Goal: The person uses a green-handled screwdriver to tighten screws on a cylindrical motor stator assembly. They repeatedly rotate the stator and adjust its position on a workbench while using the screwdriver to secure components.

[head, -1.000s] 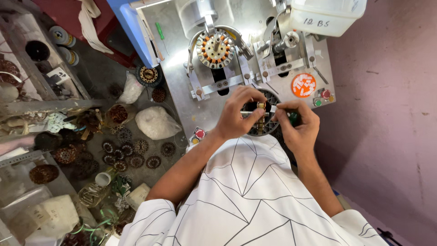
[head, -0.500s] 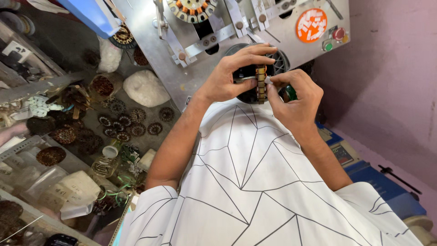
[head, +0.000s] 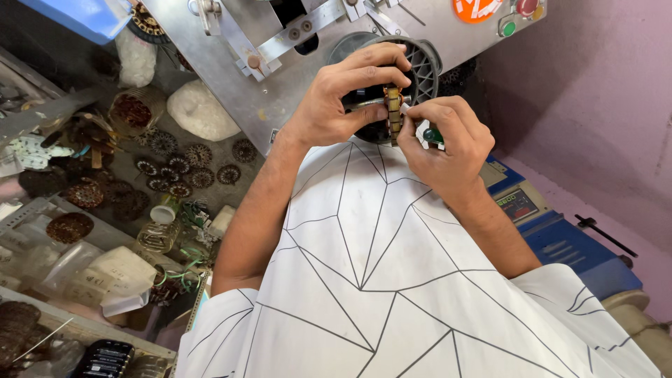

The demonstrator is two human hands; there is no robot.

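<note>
Purple wall is seen behind a metal machine panel (head: 231, 77). At its near edge, a small wound stator (head: 392, 115) is pinched edge-on by the left hand (head: 336, 98), presenting its rim to the right hand (head: 448, 150), which is closed around a green-handled tool (head: 432, 135).

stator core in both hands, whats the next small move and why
Probably a slight turn of the stator core by the left hand, so the next slot faces the right hand. The left hand grips it edge-on above the round grille, while the right hand's fingertips pinch at its edge with a green-handled tool tucked in, seemingly working round it.
</note>
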